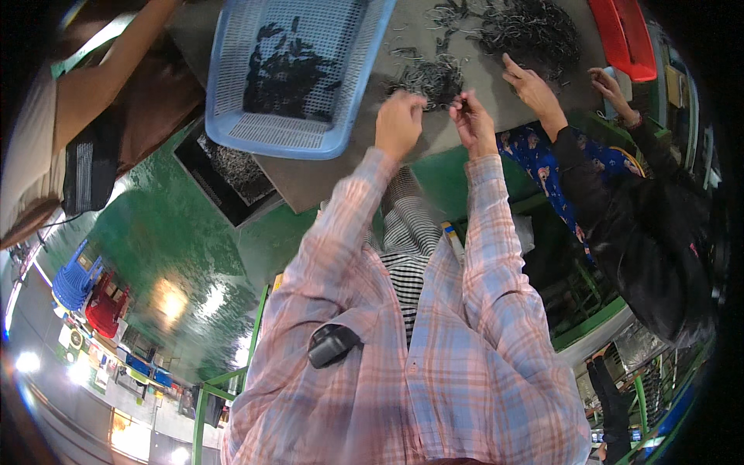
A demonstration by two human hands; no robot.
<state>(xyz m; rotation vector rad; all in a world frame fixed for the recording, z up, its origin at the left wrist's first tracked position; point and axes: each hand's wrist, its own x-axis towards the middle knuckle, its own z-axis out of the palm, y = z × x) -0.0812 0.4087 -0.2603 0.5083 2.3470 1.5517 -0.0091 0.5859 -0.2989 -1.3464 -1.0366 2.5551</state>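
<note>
Dark piece (pixel 464 101) sits pinched in right grip (pixel 475 128); left grip (pixel 398 125) blurred, hold unclear.

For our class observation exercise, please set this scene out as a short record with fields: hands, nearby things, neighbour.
Left hand: beside a tangled pile
Right hand: beside it, perhaps pinching a small dark piece
Blue basket: left side of the grey worktop, holding dark pieces
Red container: upper right
Co-worker's nearer hand: by a larger pile
</note>
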